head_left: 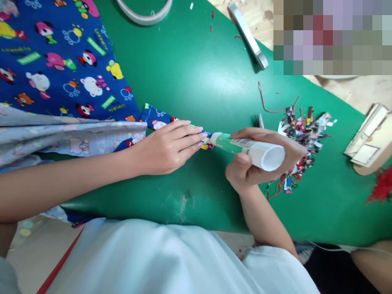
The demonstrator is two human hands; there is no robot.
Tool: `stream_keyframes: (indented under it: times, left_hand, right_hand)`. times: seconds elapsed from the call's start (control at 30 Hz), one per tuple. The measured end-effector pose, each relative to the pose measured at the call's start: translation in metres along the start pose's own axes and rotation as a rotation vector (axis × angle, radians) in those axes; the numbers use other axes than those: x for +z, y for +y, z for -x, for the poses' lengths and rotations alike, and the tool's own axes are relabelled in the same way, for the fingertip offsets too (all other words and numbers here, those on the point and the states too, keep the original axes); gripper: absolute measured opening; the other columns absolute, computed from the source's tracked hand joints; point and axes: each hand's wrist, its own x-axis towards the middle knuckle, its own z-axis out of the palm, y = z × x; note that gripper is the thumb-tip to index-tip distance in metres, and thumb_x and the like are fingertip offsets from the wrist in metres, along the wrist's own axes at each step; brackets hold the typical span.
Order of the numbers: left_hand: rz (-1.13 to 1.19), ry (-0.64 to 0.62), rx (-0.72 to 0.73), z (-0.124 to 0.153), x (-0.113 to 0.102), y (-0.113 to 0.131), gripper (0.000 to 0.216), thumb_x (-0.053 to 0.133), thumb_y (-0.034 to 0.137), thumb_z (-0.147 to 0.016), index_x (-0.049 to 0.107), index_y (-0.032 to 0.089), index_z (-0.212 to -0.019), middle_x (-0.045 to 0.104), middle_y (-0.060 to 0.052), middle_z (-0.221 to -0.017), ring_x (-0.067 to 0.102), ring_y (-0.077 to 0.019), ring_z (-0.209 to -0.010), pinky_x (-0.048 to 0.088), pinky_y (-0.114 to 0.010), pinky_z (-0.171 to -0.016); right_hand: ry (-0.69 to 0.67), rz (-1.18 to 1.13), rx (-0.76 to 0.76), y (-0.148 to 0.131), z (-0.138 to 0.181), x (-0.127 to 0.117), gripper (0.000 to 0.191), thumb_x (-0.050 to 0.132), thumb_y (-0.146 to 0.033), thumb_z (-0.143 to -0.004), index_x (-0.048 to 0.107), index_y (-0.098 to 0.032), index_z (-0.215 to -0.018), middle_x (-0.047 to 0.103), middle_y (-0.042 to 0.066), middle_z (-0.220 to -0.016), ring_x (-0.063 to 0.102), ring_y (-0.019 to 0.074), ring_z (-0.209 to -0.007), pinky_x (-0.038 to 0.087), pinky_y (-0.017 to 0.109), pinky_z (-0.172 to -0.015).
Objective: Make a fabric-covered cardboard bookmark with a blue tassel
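Observation:
My left hand (167, 151) lies flat, fingers stretched out, on a narrow folded strip (156, 118) of blue cartoon-print cloth. My right hand (260, 177) is wrapped round a white and green glue stick (232, 145), tilted with its open end touching or very close to the strip's right end, by my left fingertips. The exact contact is too small to tell. To the left spreads a large piece of the same blue cloth (61, 61), with its pale underside (92, 134) folded over near my left forearm.
A tape roll (146, 20) sits at the far edge of the green table (196, 73). Right of it lies a metal bar-like tool (249, 38). Beyond my right hand are a heap of colourful scraps (306, 139), cream-coloured flat pieces (367, 143) and red fluffy material (381, 183).

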Motion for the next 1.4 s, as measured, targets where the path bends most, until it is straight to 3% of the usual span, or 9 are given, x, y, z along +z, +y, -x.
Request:
stream_keyframes:
  times: [0.13, 0.37, 0.7, 0.97, 1.27, 1.4]
  left_hand:
    - [0.047, -0.005, -0.008, 0.0, 0.0, 0.001, 0.029, 0.053, 0.015, -0.096, 0.062, 0.006, -0.121, 0.067, -0.015, -0.127, 0.06, -0.0252, -0.126, 0.051, -0.047, -0.108]
    - [-0.103, -0.028, 0.012, -0.002, -0.001, 0.002, 0.025, 0.047, 0.016, -0.099, 0.066, 0.009, -0.114, 0.07, -0.01, -0.122, 0.064, -0.0224, -0.122, 0.054, -0.042, -0.107]
    - [0.016, 0.006, -0.014, 0.001, 0.002, 0.001, 0.025, 0.046, 0.015, -0.099, 0.062, 0.008, -0.118, 0.069, -0.015, -0.123, 0.061, -0.0236, -0.126, 0.051, -0.046, -0.11]
    - [-0.025, 0.032, 0.015, 0.0, 0.002, 0.001, 0.023, 0.052, 0.014, -0.096, 0.063, 0.004, -0.114, 0.07, -0.016, -0.119, 0.064, -0.0258, -0.12, 0.054, -0.045, -0.107]
    - [0.055, 0.008, -0.012, 0.003, 0.003, 0.0, 0.027, 0.049, 0.014, -0.097, 0.062, 0.005, -0.119, 0.068, -0.016, -0.125, 0.06, -0.0249, -0.127, 0.051, -0.047, -0.11]
    - [0.074, 0.01, -0.016, 0.003, 0.002, 0.0, 0.029, 0.048, 0.014, -0.097, 0.06, 0.005, -0.122, 0.068, -0.016, -0.125, 0.059, -0.0238, -0.128, 0.051, -0.046, -0.111]
  right_hand:
    - [-0.027, -0.04, -0.015, -0.005, -0.003, 0.001, 0.031, 0.058, -0.05, -0.091, 0.056, -0.022, -0.105, 0.062, 0.0, -0.078, 0.068, 0.015, -0.062, 0.052, 0.029, -0.053]
    - [-0.258, -0.217, 0.065, -0.01, -0.014, -0.002, 0.024, 0.06, -0.038, -0.092, 0.055, -0.021, -0.108, 0.067, 0.003, -0.086, 0.071, 0.0177, -0.074, 0.058, 0.033, -0.066]
    - [-0.43, -0.227, 0.153, -0.017, -0.016, -0.012, 0.026, 0.056, -0.045, -0.095, 0.053, -0.024, -0.11, 0.069, 0.003, -0.087, 0.07, 0.0188, -0.078, 0.057, 0.035, -0.075]
    - [-0.41, -0.356, 0.07, -0.014, -0.012, -0.005, 0.028, 0.061, -0.045, -0.091, 0.057, -0.021, -0.107, 0.07, 0.004, -0.085, 0.071, 0.0184, -0.075, 0.057, 0.031, -0.063]
    - [-0.398, -0.179, 0.026, -0.027, -0.01, -0.005, 0.035, 0.048, -0.058, -0.095, 0.052, -0.024, -0.089, 0.071, 0.001, -0.076, 0.062, 0.0148, -0.055, 0.05, 0.033, -0.052]
    - [-0.433, -0.161, 0.02, -0.028, -0.011, -0.004, 0.033, 0.047, -0.056, -0.096, 0.051, -0.024, -0.088, 0.07, 0.001, -0.075, 0.062, 0.0135, -0.055, 0.049, 0.031, -0.052]
